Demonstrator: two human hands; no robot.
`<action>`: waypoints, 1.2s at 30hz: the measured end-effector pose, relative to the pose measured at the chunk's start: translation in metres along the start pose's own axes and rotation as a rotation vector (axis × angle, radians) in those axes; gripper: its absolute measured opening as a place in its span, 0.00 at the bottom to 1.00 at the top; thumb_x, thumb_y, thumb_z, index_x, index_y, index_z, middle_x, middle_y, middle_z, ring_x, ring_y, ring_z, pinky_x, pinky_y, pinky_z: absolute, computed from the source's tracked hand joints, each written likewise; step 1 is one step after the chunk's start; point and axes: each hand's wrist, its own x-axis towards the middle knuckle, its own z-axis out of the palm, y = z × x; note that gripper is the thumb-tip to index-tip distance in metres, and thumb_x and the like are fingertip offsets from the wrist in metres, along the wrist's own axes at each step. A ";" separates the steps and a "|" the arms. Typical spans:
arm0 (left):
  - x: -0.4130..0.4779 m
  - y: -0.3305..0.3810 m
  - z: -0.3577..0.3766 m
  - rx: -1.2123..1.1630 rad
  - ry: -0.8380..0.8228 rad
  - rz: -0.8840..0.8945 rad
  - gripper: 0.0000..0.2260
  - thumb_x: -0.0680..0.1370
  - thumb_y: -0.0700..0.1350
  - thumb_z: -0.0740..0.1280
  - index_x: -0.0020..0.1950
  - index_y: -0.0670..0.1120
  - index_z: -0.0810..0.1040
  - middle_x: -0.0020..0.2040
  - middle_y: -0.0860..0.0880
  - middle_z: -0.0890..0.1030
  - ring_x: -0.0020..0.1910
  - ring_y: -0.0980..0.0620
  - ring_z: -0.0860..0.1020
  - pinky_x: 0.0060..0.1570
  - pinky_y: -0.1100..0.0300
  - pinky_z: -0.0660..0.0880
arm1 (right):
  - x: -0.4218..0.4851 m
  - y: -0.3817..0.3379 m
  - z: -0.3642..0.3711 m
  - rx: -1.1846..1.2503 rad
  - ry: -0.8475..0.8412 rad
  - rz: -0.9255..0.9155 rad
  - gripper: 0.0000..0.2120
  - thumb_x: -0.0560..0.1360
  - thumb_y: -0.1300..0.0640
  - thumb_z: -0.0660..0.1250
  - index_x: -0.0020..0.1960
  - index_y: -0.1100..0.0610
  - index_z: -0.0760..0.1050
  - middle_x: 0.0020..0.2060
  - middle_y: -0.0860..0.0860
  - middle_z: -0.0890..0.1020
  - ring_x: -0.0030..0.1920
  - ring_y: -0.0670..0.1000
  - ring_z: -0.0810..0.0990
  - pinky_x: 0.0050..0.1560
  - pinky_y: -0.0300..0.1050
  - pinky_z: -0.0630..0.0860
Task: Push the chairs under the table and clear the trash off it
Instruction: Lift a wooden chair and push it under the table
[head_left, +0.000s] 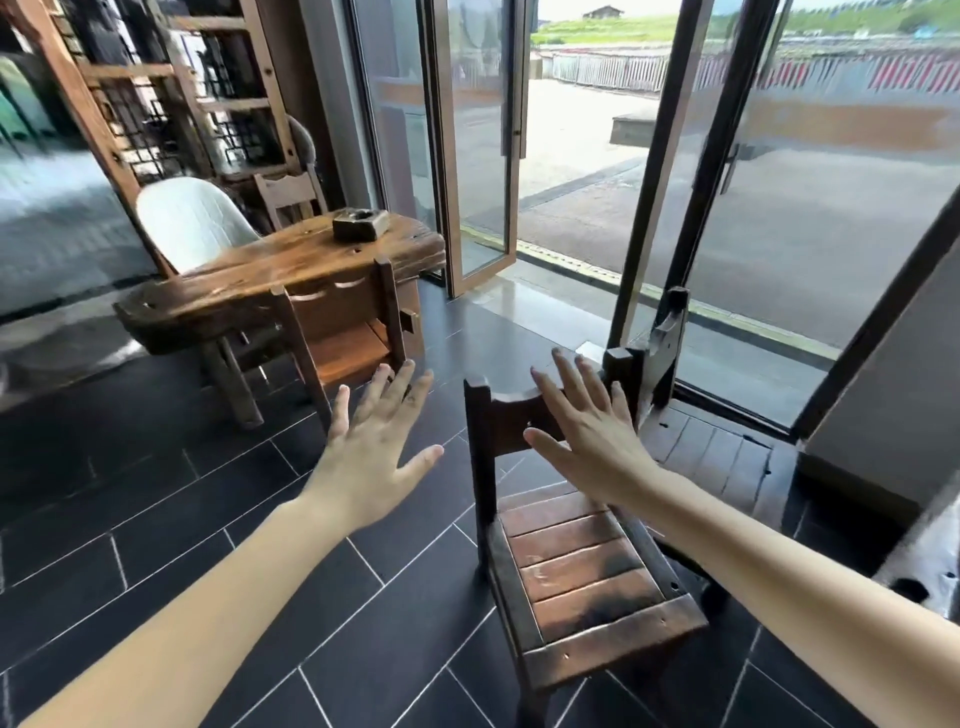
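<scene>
The right grip (587, 441) is open, fingers straight and spread, holding nothing. It lies over the top rail of the near chair (587, 571) at lower centre of the frame, though whether it touches the rail cannot be told. The left grip (374, 447) is equally open and empty, above the dark floor tiles (156, 493) left of that chair. Both seem to reach forward so as to take the chair's back, probably because this chair stands well apart from the surface (249, 291) and needs moving toward it.

The surface, a heavy rustic slab, sits at centre left. A 2nd wooden chair (343, 312) is at its near edge, back toward the camera and seat partly beneath the slab; it looks already pushed in, or nearly so. A white padded chair (192, 223) stands at the far left side of the slab and a small wooden chair back (288, 192) shows behind it. A dark chair (670, 353) stands at right, beside the glass wall, also well away.

Count: 5 chairs, 4 wooden and 1 white; 2 grips; 1 surface. On the slab, 1 dark block (360, 224), perhaps an ashtray, stands near the far end. What is in its hollow is not visible, and no other trash can be made out.
</scene>
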 end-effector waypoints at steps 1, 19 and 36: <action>0.017 -0.009 0.002 -0.008 0.008 -0.009 0.32 0.80 0.59 0.54 0.77 0.56 0.38 0.77 0.57 0.37 0.75 0.56 0.33 0.73 0.47 0.32 | 0.021 -0.001 0.005 -0.007 -0.009 -0.012 0.33 0.77 0.37 0.49 0.78 0.45 0.42 0.77 0.47 0.36 0.76 0.50 0.33 0.74 0.61 0.38; 0.329 -0.191 0.068 -0.169 -0.199 0.403 0.32 0.78 0.58 0.60 0.77 0.54 0.48 0.78 0.54 0.51 0.77 0.57 0.47 0.75 0.52 0.42 | 0.271 0.022 0.104 0.011 -0.112 0.423 0.32 0.79 0.40 0.53 0.78 0.47 0.45 0.78 0.51 0.41 0.77 0.52 0.38 0.74 0.61 0.42; 0.541 -0.025 0.205 0.003 -0.568 1.098 0.31 0.79 0.52 0.61 0.78 0.53 0.50 0.79 0.53 0.49 0.78 0.53 0.47 0.75 0.47 0.44 | 0.350 0.066 0.248 0.395 -0.318 0.638 0.25 0.77 0.48 0.62 0.72 0.52 0.63 0.68 0.54 0.69 0.68 0.60 0.66 0.61 0.62 0.71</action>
